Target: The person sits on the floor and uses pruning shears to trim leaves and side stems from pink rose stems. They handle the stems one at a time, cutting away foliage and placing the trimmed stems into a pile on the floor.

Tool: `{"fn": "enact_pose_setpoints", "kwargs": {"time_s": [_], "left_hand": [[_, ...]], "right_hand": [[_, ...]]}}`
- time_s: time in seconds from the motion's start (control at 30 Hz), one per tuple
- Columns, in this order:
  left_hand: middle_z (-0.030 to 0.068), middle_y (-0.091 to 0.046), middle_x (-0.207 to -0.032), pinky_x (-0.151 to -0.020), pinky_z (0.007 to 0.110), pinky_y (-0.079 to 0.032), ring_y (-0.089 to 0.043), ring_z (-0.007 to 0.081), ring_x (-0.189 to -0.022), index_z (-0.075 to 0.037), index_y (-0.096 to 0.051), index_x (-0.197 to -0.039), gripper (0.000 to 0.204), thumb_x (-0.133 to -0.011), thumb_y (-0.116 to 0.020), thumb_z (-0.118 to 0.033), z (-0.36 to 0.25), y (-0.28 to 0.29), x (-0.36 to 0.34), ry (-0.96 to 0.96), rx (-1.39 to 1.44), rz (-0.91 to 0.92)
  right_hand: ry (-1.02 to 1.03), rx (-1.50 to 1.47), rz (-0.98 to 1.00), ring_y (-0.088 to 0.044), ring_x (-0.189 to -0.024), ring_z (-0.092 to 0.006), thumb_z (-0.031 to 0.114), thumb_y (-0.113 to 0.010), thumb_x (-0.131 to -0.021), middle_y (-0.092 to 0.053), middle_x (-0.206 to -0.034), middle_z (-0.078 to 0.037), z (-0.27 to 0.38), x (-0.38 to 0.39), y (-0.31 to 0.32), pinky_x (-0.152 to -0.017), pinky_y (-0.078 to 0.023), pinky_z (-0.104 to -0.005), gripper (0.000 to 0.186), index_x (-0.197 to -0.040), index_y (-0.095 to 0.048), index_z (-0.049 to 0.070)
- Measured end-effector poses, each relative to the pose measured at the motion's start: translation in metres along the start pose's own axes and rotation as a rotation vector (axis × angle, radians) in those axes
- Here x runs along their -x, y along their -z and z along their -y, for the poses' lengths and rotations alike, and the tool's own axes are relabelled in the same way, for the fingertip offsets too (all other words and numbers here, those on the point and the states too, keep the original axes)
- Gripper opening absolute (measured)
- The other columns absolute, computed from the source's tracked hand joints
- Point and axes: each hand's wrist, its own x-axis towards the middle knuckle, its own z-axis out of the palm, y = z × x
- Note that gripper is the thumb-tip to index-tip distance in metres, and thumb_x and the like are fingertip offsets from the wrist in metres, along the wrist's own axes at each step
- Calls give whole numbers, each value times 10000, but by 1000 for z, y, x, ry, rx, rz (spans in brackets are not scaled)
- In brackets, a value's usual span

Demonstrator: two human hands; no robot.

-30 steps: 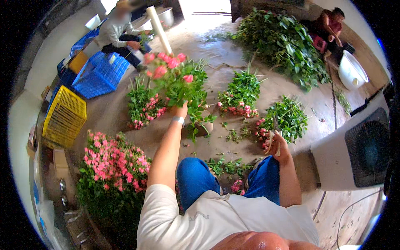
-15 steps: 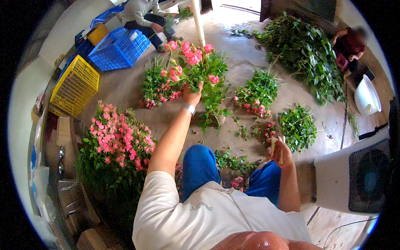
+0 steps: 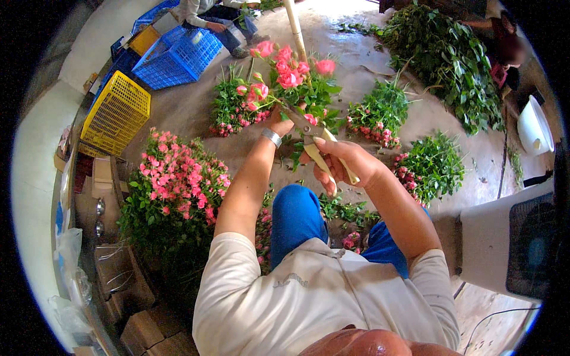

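My left hand (image 3: 281, 123) is closed around the stems of a spray of pink roses (image 3: 290, 77), held out in front of me with the blooms at the top. My right hand (image 3: 359, 159) grips a pair of scissors (image 3: 310, 129) by its cream handles. Their blades are spread and point toward the stems beside my left hand; whether they touch a stem cannot be made out. A big mass of pink roses (image 3: 184, 178) stands to my left. Small rose bunches lie on the floor, one beyond my left hand (image 3: 225, 107) and others to the right (image 3: 380, 113).
Blue (image 3: 178, 59) and yellow (image 3: 117, 113) crates stand at the far left. A person (image 3: 217, 24) sits behind them. A heap of leafy stems (image 3: 442, 65), another person (image 3: 502, 65) and a white basin (image 3: 534, 126) are at the right. A pale pole (image 3: 293, 26) rises beyond the roses.
My right hand has come up and leftward from beside my right knee, bringing the scissors to the rose stems. My left hand still holds the roses. The whole view has shifted slightly.
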Motion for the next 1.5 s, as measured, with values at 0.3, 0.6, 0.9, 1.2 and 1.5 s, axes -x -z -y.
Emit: {"fn": "enact_pose_setpoints", "kwargs": {"time_s": [0.3, 0.6, 0.9, 1.2, 1.5], "left_hand": [[63, -616, -1046, -837, 321, -477, -578, 162, -940, -37, -576, -1074, 349, -743, -669, -99, 18, -7, 16, 215, 629, 117], [78, -616, -1047, -802, 322, -471, -577, 159, -933, -29, -589, -1055, 343, -764, -667, -193, 18, -9, 14, 159, 175, 166], [144, -530, -1163, -888, 396, -400, -495, 260, -1076, -51, -493, -1188, 384, -842, -530, -212, 70, 58, 57, -249, -237, -274], [199, -581, -1042, -851, 370, -442, -556, 328, -958, 30, -520, -1113, 532, -771, -582, -373, 109, 303, 14, 231, -508, -943], [93, -647, -989, -805, 316, -461, -617, 212, -903, -88, -606, -1036, 323, -816, -605, -325, 164, 135, 208, 453, -157, -520]], "right_hand": [[12, -66, 36, -560, -456, -195, 399, -334, -936, -539, -573, -88, 1, -13, -7, -429, -463, -304, 491, -1065, -510, -41], [45, 147, -136, -492, -396, -172, 410, -348, -934, -524, -565, -81, 3, -11, 2, -375, -397, -279, 497, -1043, -511, -47], [56, -6, -64, -556, -492, -227, 417, -402, -907, -553, -611, -130, -46, 67, 10, -471, -468, -344, 520, -1093, -489, -61], [83, -247, -256, -550, -501, -257, 452, -427, -875, -554, -618, -140, -105, 128, 49, -468, -460, -359, 546, -1087, -506, -45], [171, -172, -519, -542, -480, -247, 433, -372, -904, -541, -612, -130, -138, 154, 81, -446, -479, -346, 517, -1136, -472, -18]]}}
